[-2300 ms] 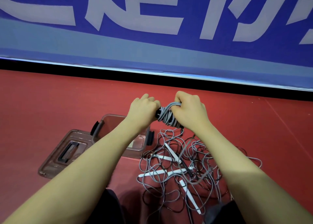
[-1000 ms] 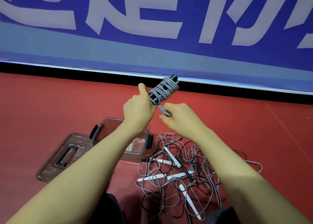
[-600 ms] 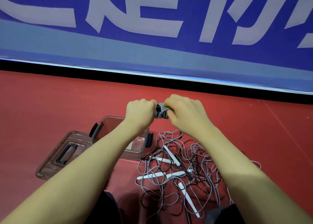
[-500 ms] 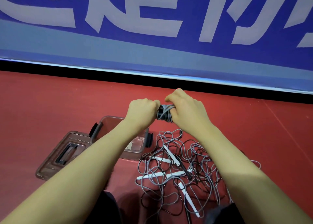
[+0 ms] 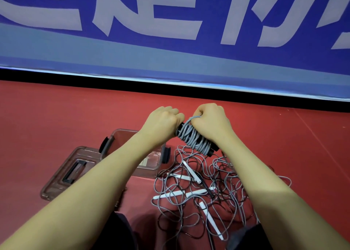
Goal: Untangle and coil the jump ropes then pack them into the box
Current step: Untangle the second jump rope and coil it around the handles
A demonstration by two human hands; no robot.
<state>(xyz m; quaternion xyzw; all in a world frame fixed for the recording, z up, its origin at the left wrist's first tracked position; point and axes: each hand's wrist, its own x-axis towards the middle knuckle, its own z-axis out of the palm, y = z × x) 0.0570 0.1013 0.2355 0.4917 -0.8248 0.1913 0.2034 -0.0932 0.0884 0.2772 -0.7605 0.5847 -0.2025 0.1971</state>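
A grey jump rope (image 5: 193,138) is wound in tight turns around its black handles, held in the air above the floor. My left hand (image 5: 162,125) grips the upper end of the handles. My right hand (image 5: 210,124) grips the coil from the right, fingers curled over the top turns. Below lies a tangled pile of grey and dark ropes (image 5: 204,189) with several white handles. The clear brownish box (image 5: 151,166) stands open on the floor left of the pile, partly hidden by my left forearm.
The box lid (image 5: 72,172) with a black handle lies flat left of the box. The floor is red mat. A blue banner wall (image 5: 170,41) with a black base strip runs across the back. My dark-clothed knees show at the bottom edge.
The coil was raised and tilted up a second ago, then came down between both hands. Now it lies lower and slanted down to the right, with more of the wound turns showing.
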